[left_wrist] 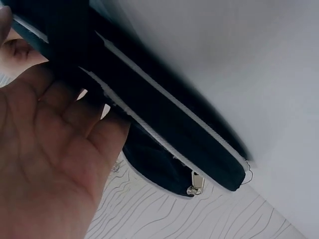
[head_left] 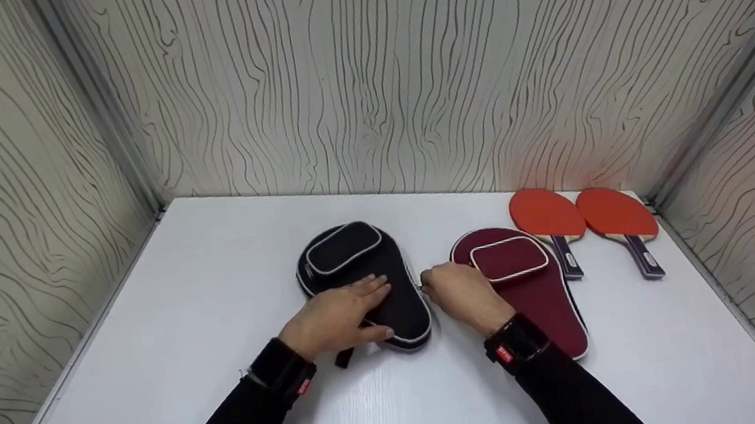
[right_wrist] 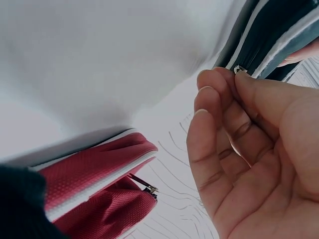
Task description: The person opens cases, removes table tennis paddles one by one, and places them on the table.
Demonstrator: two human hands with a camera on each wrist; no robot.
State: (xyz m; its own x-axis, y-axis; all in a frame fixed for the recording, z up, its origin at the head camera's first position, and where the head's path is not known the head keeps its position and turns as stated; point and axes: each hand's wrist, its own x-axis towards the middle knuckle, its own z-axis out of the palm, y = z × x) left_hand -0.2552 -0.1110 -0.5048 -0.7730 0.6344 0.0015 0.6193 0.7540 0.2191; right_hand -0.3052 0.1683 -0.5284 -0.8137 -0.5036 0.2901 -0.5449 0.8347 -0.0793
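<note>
A black table tennis paddle case [head_left: 399, 305] with white piping lies on the white table, its small zipped pocket [head_left: 344, 248] facing up. My left hand [head_left: 339, 316] rests flat on the case with straight fingers. At the case's right edge, my right hand [head_left: 461, 295] pinches the zipper pull [right_wrist: 240, 69] between thumb and forefinger; the right wrist view shows the metal slider at the fingertips. A dark red paddle case [head_left: 545, 307] lies beneath and beside my right wrist, partly covered by it. In the left wrist view, the pocket's zipper pull [left_wrist: 197, 181] hangs from the black case.
Two table tennis paddles with red faces, a left paddle [head_left: 547, 212] and a right paddle [head_left: 618, 213], lie at the back right of the table [head_left: 148, 323]. The left paddle touches or overlaps the red case. Wood-patterned panels [head_left: 348, 80] stand around the back and sides.
</note>
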